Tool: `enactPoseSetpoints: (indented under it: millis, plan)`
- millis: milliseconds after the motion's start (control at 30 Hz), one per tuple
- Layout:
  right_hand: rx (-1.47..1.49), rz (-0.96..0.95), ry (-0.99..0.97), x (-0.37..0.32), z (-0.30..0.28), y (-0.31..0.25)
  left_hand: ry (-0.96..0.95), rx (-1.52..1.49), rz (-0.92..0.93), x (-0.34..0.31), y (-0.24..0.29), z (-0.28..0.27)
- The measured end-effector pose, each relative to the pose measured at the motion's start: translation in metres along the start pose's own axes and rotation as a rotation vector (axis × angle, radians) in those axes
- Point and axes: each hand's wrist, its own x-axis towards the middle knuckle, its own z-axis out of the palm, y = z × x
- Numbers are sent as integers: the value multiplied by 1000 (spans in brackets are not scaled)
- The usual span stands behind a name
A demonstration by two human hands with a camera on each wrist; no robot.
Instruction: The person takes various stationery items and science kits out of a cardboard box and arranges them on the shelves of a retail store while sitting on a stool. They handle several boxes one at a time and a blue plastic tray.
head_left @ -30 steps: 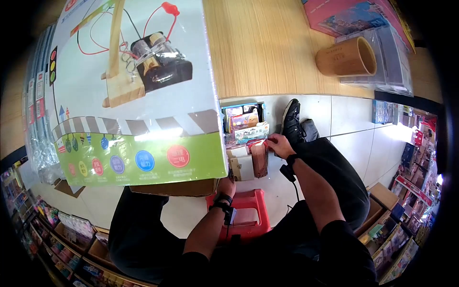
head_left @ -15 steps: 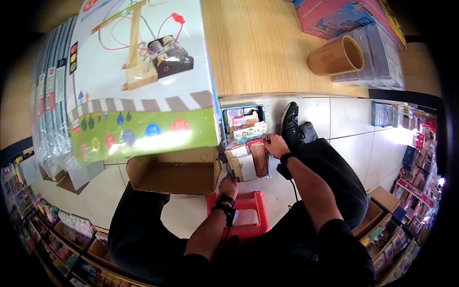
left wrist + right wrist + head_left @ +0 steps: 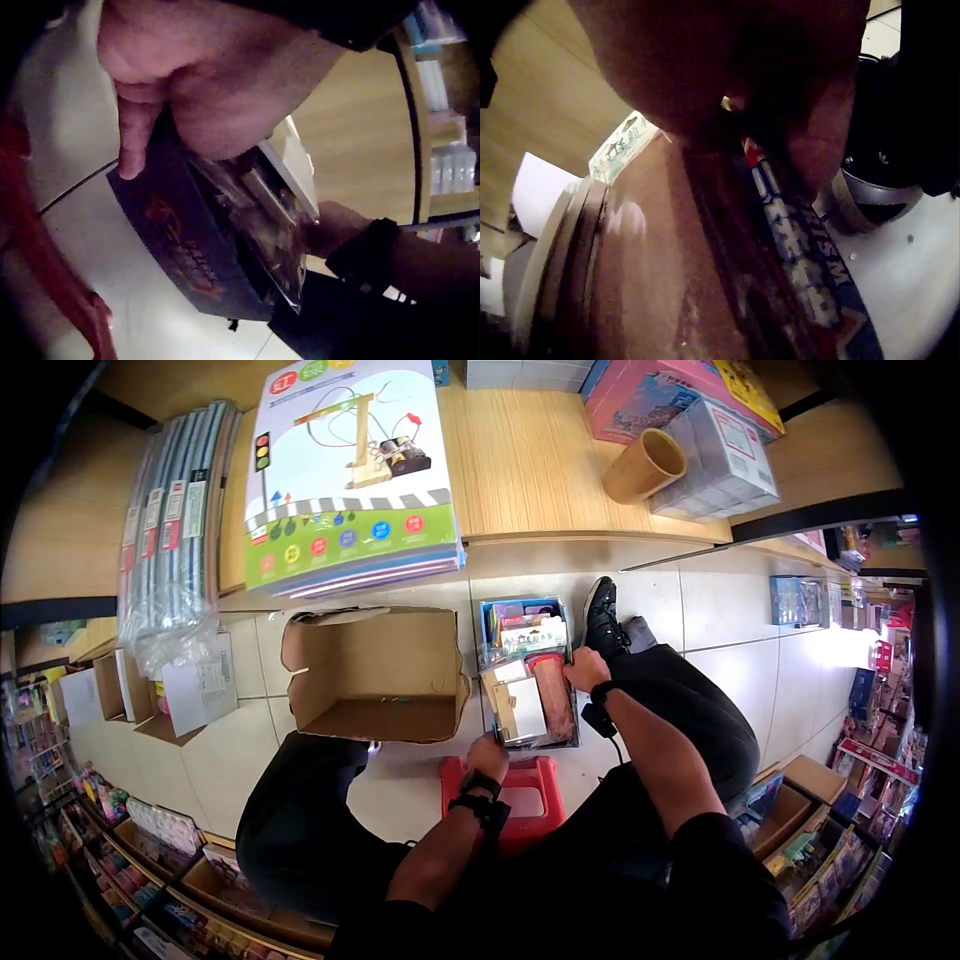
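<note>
On the tiled floor stands a dark printed box (image 3: 187, 225), open at the top and packed with goods. Inside it are a white-and-cream pack (image 3: 520, 708), a brownish-pink wrapped pack (image 3: 553, 695) and, toward the back, several colourful packs (image 3: 525, 625). My left hand (image 3: 488, 757) grips the wall at the box's near left corner, one finger reaching down its outer face in the left wrist view. At the right side my right hand (image 3: 588, 668) holds the rim, with fingers on both sides of the printed wall in the right wrist view.
An open cardboard box (image 3: 385, 670) stands left of the packed box. A red plastic stool (image 3: 545, 800) is close in front. Beyond is a wooden shelf (image 3: 520, 470) with stacked science-kit boxes (image 3: 350, 490) and a wooden cup (image 3: 645, 465). A black shoe (image 3: 602, 620) is at the right.
The head view has pulled back, so the shelf goods look smaller and the empty cardboard box shows whole. Both hands stay at the packed box, which sits slightly lower and farther right in view.
</note>
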Motion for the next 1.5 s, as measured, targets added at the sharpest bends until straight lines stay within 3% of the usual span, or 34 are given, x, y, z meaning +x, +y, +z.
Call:
enactPoseSetpoints:
  millis: [67, 133, 200, 267, 333, 400, 533, 833, 933, 1133, 1400, 1500]
  plan:
    - [23, -15, -7, -10, -14, -1, 11, -27, -17, -5, 9, -16]
    - [43, -38, -8, -22, -37, -9, 3, -44, 80, -9, 11, -28]
    - [53, 53, -150, -40, -63, -18, 16, -29, 125, -19, 14, -40]
    - [98, 64, -112, -56, -72, -21, 37, -13, 173, -30, 21, -52]
    - [110, -25, -43, -70, -76, -19, 125, 18, 109, -45, 29, -62]
    - [148, -39, -14, -82, -78, -20, 97, 11, 43, -52, 28, -65]
    - [236, -96, 109, -107, -95, -31, 175, -47, 119, -69, 26, -75]
    - [290, -149, 130, -161, -136, -77, 306, -32, 214, -114, 27, -146]
    - [311, -213, 102, -174, -142, -106, 373, -18, 213, -125, 6, -164]
    - [30, -407, 103, -184, -144, -176, 387, -113, 260, -138, -48, -196]
    - [-88, -299, -73, -184, -152, -238, 257, -273, 193, -117, -89, -216]
    - [-83, -259, -78, -181, -151, -244, 211, -202, 310, -95, -97, -223]
